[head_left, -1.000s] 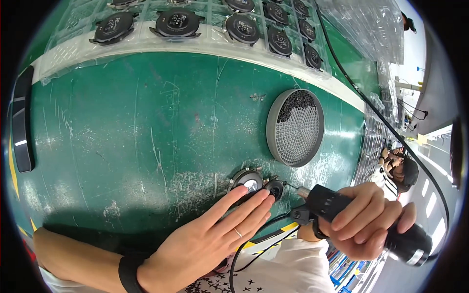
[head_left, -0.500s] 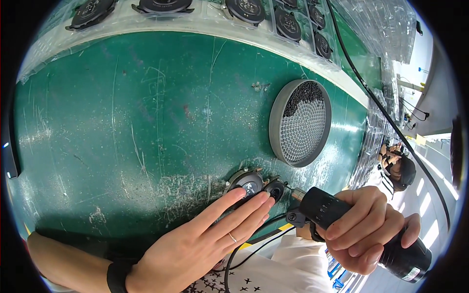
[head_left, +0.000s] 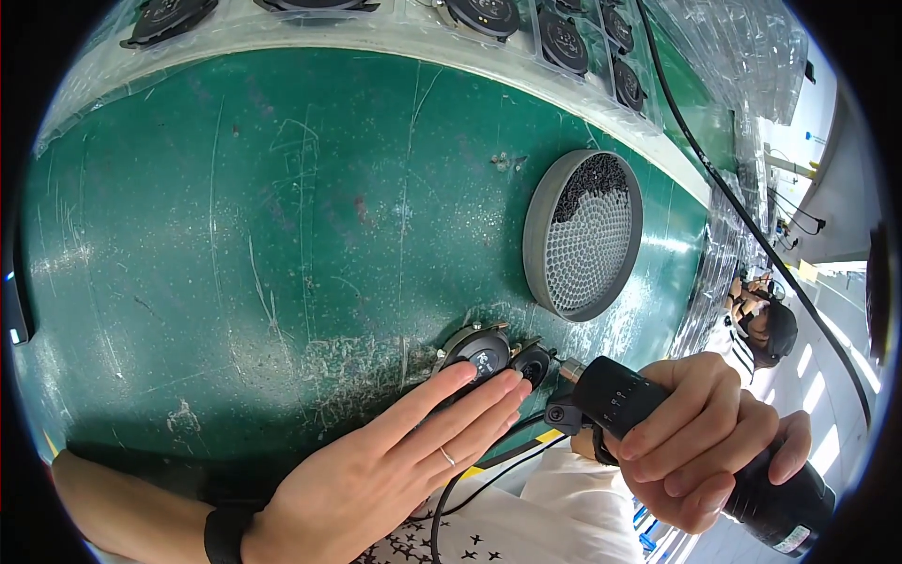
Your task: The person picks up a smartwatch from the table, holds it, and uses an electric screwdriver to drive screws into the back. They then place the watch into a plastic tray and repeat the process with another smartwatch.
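My left hand lies with fingers stretched out over a dark round watch case at the near edge of the table. Its fingertips rest on the case and reach a smaller round black watch part beside it. My right hand is wrapped around a black electric screwdriver, held tilted with its tip toward the left. The screwdriver's bit meets the right edge of the smaller part; the exact contact point is too small to make out. My left fingers hide the lower side of both pieces.
A round grey dish with a dimpled floor holds many tiny black screws on the green table. Clear trays of watch cases line the far edge. A black cable runs down the right; another person sits beyond.
The view has shifted slightly, so the dish and trays appear a little moved. My hands, the watch parts and the screwdriver keep nearly the same arrangement.
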The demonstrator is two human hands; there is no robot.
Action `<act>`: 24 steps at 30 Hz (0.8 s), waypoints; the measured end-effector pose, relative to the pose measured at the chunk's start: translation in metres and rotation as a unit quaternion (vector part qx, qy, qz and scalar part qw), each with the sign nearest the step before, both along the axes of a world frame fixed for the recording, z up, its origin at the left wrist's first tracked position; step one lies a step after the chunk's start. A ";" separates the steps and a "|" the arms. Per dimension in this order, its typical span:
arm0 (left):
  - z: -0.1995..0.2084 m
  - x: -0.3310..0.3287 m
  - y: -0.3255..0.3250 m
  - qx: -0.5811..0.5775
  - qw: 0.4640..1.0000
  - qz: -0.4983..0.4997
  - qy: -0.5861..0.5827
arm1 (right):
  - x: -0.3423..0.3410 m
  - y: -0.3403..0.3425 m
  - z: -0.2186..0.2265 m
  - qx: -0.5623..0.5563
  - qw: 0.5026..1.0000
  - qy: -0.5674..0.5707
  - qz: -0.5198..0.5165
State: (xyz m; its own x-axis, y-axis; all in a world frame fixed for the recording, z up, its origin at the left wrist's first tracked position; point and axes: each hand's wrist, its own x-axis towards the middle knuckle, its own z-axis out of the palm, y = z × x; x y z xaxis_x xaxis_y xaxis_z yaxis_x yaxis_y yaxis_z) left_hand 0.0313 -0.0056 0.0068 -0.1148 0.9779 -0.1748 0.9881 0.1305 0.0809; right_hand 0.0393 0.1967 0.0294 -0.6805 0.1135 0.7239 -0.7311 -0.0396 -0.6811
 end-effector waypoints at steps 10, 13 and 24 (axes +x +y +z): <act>0.001 -0.001 -0.001 -0.013 1.000 -0.007 0.007 | -0.004 0.004 -0.001 0.014 0.998 -0.035 0.056; 0.003 0.000 -0.001 -0.013 1.000 -0.004 0.008 | -0.003 0.003 0.000 0.015 0.996 -0.043 0.072; -0.007 0.004 -0.006 0.051 0.997 0.034 -0.054 | -0.002 0.014 0.018 0.067 0.983 -0.113 0.125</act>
State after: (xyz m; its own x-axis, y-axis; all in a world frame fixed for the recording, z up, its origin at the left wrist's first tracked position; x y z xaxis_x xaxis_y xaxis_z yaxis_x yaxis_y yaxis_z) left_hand 0.0357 -0.0113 0.0002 -0.1671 0.9818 -0.0904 0.9623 0.1824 0.2017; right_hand 0.0371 0.2106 0.0474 -0.8207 -0.1636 0.5474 -0.5386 -0.0983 -0.8368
